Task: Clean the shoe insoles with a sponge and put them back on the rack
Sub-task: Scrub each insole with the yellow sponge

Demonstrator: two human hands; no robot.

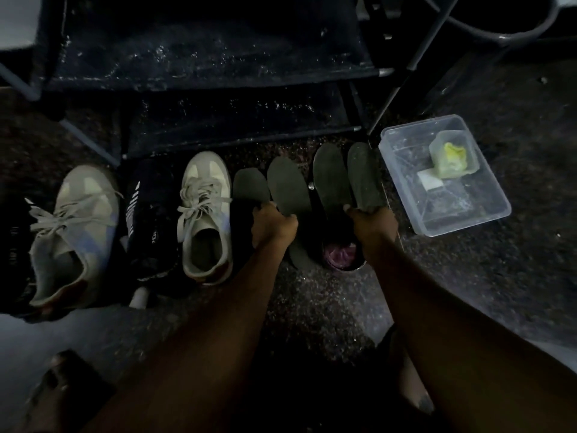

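Several dark insoles stand side by side on the floor in front of the dark shoe rack (218, 76). My left hand (273, 225) grips two of them, a left one (249, 185) and a longer one (288, 185). My right hand (371, 221) grips the other pair, one insole (329, 176) beside another (362, 173). A yellow-green sponge (452, 157) lies in a clear plastic tub (487, 214) to the right.
Two beige laced sneakers (206, 214) (75, 232) stand on the floor at left, with black shoes (150, 220) between them. A small round container with a purple inside (340, 254) sits under my right wrist. A metal stool frame (415, 57) rises at upper right.
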